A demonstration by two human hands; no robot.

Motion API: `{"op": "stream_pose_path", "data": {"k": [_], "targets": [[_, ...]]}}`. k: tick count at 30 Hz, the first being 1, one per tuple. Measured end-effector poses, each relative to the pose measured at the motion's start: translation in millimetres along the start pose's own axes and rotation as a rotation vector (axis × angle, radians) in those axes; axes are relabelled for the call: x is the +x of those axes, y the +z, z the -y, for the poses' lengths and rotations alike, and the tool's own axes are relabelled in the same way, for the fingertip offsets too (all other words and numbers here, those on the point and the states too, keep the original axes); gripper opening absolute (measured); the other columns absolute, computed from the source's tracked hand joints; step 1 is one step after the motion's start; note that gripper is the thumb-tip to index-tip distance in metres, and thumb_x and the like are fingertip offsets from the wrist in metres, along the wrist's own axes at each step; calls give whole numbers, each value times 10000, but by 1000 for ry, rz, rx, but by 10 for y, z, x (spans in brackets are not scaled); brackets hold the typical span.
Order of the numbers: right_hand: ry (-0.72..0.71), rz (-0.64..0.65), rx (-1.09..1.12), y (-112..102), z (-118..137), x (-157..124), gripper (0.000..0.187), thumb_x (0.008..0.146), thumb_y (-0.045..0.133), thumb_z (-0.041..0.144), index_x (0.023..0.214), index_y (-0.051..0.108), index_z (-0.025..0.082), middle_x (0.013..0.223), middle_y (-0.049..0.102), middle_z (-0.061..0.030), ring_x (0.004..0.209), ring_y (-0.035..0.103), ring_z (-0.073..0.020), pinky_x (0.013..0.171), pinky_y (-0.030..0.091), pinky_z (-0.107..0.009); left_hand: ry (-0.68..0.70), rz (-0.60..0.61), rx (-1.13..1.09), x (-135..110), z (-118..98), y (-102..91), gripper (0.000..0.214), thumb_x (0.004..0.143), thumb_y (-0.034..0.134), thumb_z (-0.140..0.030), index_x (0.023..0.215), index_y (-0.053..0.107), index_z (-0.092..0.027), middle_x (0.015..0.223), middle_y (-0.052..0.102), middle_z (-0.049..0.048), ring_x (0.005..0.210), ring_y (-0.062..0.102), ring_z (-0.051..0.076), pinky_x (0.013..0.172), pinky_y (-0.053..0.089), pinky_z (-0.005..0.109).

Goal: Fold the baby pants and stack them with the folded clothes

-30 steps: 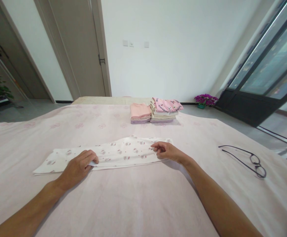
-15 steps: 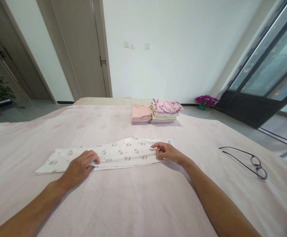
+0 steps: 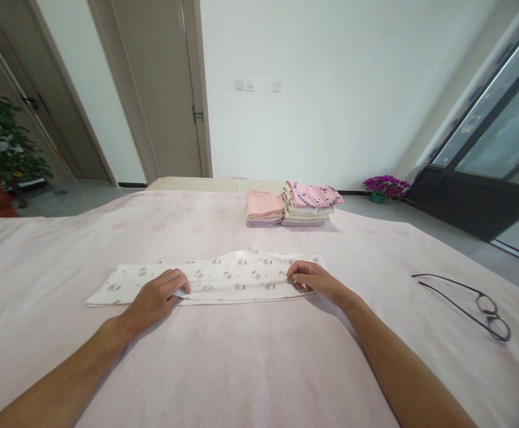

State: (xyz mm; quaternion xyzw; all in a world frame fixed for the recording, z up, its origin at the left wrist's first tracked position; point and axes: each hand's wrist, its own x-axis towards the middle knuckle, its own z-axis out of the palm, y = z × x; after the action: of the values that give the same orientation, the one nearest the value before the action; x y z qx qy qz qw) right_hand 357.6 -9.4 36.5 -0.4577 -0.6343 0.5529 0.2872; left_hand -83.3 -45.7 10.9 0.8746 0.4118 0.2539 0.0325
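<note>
White trousers (image 3: 241, 276) with a small animal-like print lie folded lengthwise in a long strip across the pink bed sheet (image 3: 250, 356). At the strip's near edge, left of its middle, my left hand (image 3: 163, 291) is closed with a bit of the fabric between thumb and fingers. Toward the right end, my right hand (image 3: 310, 278) has its fingers curled down in a pinch on the cloth; the fingertips are partly hidden. A few small creases run between the two hands.
Beyond the trousers stand two stacks of folded clothes, a peach-topped stack (image 3: 264, 207) and a taller pink-topped stack (image 3: 313, 202). Black-framed glasses (image 3: 486, 312) lie at the right. Past the bed are a purple flower pot (image 3: 386, 187) and a green plant (image 3: 7, 139).
The view has swung slightly left, so everything sits further right. My right index finger, stretched out before, is now bent down onto the cloth. My left hand keeps its grip.
</note>
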Motion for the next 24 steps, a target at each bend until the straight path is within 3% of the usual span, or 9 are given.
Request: {"op": "stream_pose_path", "data": {"k": [6,12,17,20,24], "targets": [[25,-31,26,30,-17,33,222,713,667,338,845,631,163,758,602,-19,592,482,-93,517,230,-239,-68,124,-34,-5,53,-187,282,742,438,-31,899,596,-204,967,619,39,932,570,176,839,430,275],[15,-52,-17,52,-11,56,200,702,661,318,822,638,160,753,613,-29,583,475,-97,512,236,-247,-300,310,-67,-26,262,-428,245,680,477,-124,853,630,-205,824,629,0,738,562,161,674,399,246],[9,-58,-34,71,16,49,200,700,658,324,814,636,162,743,604,-24,585,473,-99,515,250,-248,-482,469,-288,-92,478,-599,195,729,564,-280,877,663,-201,793,661,1,722,584,174,626,400,235],[8,-63,-54,76,18,54,210,701,658,332,820,641,160,758,610,-30,588,475,-102,514,256,-250,-622,397,-268,-186,709,-695,271,774,565,-440,847,674,-203,757,665,5,700,585,185,600,385,244],[8,-69,-90,67,-13,78,208,707,658,336,816,648,159,763,613,-35,593,483,-106,525,274,-252,-866,108,-14,-385,1069,-819,301,748,554,-465,825,687,-206,781,702,29,739,619,219,615,389,265]]}}
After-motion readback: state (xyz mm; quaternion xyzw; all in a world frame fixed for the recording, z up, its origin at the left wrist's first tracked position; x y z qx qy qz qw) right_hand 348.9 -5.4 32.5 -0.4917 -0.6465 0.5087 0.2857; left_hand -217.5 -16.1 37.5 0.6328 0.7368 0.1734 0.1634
